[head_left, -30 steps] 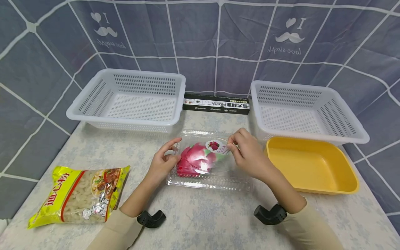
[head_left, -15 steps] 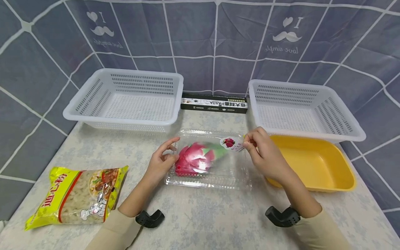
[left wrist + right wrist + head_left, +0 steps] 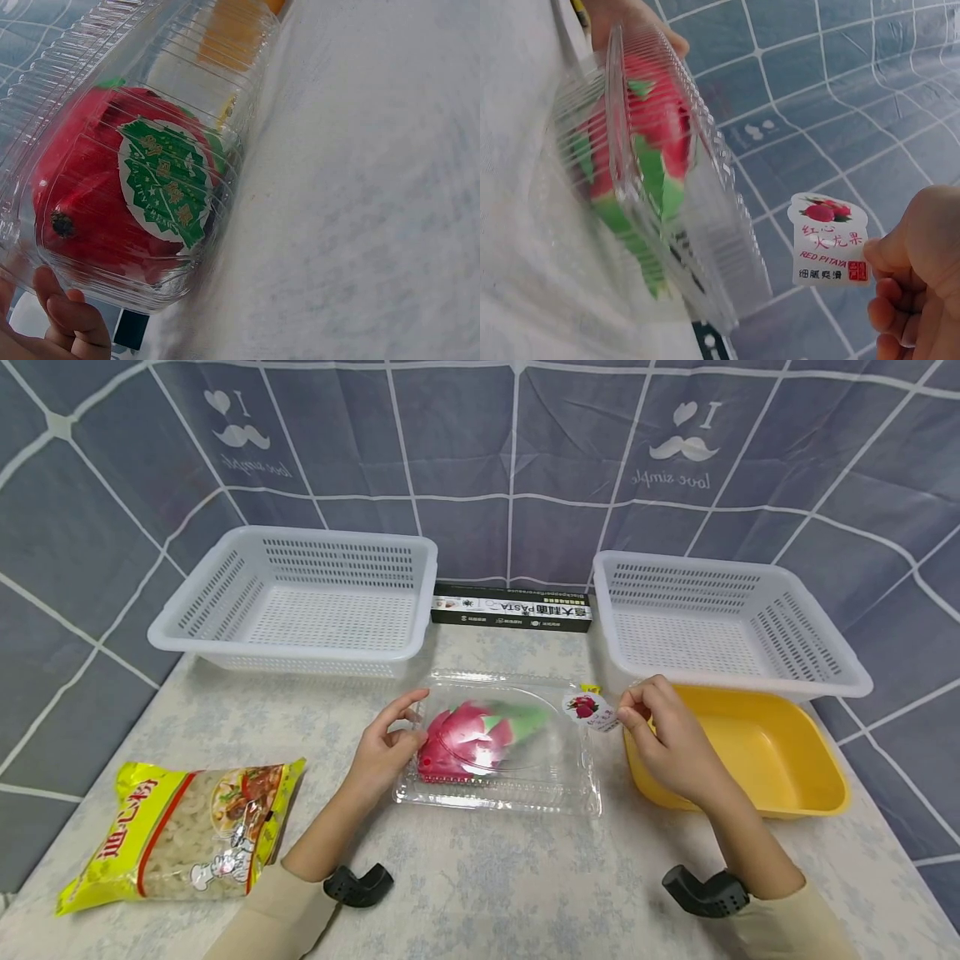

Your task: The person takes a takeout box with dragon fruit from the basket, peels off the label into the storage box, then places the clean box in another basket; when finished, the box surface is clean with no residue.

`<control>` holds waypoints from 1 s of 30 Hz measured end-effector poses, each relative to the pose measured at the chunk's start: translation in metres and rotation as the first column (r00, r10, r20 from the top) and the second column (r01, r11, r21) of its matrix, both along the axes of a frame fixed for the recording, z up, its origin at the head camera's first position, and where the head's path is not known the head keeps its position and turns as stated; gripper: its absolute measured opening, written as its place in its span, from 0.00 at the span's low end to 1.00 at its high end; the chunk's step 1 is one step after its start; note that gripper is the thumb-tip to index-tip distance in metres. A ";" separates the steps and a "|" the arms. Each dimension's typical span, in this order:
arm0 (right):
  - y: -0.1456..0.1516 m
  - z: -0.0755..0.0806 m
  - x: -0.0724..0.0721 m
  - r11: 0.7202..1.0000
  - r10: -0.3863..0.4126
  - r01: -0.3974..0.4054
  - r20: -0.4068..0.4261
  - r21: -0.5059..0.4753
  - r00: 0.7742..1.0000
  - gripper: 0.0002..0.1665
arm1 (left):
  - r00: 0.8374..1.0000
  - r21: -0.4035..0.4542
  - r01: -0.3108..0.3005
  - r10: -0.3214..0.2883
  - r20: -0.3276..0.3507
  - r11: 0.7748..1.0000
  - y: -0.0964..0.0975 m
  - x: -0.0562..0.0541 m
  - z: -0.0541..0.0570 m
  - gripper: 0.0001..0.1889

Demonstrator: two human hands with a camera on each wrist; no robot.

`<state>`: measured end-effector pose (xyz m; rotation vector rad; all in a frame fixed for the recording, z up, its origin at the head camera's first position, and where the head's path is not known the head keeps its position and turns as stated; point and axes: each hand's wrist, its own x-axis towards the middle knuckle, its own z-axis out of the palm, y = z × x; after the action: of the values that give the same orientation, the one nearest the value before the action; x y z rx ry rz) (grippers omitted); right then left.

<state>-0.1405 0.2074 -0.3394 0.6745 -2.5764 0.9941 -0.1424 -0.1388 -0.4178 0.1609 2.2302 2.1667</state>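
Note:
A clear plastic clamshell box [image 3: 551,768] lies on the table with a red and green dragon fruit [image 3: 472,739] inside it. On the left, my left hand [image 3: 387,745] holds the box's edge between thumb and fingers. The left wrist view shows a green and white sticker [image 3: 166,184] by the fruit's side. My right hand [image 3: 675,739] pinches a small printed label [image 3: 827,240] by one edge between thumb and forefinger. That label carries a picture of red fruit and the words RED PITAYA, and hangs apart from the box in the right wrist view.
Two white slotted baskets stand at the back, one left [image 3: 292,656] and one right [image 3: 731,681]. Between them lies a black and white pasta box [image 3: 512,607]. A yellow tub [image 3: 750,768] sits beyond my right hand. At left rests a yellow bag of rice noodles [image 3: 202,835].
My right hand has drawn the label rightward from above the box lid to past its right edge. The left hand keeps its hold on the box, which stays in place.

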 end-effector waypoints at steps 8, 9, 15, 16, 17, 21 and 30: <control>0.021 -0.005 0.006 0.999 -0.048 0.048 0.012 0.016 0.999 0.05 | 1.000 0.016 -0.002 0.002 -0.009 1.000 0.000 0.000 0.000 0.30; 0.024 -0.005 0.007 0.998 -0.060 0.059 0.018 0.021 0.998 0.05 | 1.000 0.016 -0.001 0.001 -0.009 1.000 0.000 0.000 0.000 0.30; 0.044 -0.010 0.010 0.993 -0.103 0.101 0.025 0.052 0.994 0.04 | 1.000 0.017 -0.001 0.001 -0.007 1.000 0.000 -0.001 -0.001 0.30; 0.048 -0.011 0.011 0.993 -0.103 0.102 0.023 0.055 0.994 0.04 | 1.000 0.018 -0.001 0.001 -0.006 1.000 0.000 -0.001 -0.001 0.30; 0.051 -0.012 0.011 0.993 -0.106 0.104 0.026 0.061 0.994 0.04 | 1.000 0.018 -0.001 0.001 -0.006 1.000 0.000 -0.001 -0.001 0.30; 0.065 -0.016 0.014 0.990 -0.119 0.117 0.023 0.080 0.993 0.04 | 1.000 0.019 0.001 -0.001 -0.010 1.000 0.000 0.000 -0.001 0.30; 0.096 -0.023 0.015 0.977 -0.182 0.174 0.059 0.120 0.981 0.04 | 1.000 0.033 0.005 -0.004 -0.016 0.999 0.001 0.000 -0.001 0.30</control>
<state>-0.1252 0.3034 -0.3626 0.4325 -2.7143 0.8320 -0.1424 -0.1383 -0.4187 0.1851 2.2014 2.2084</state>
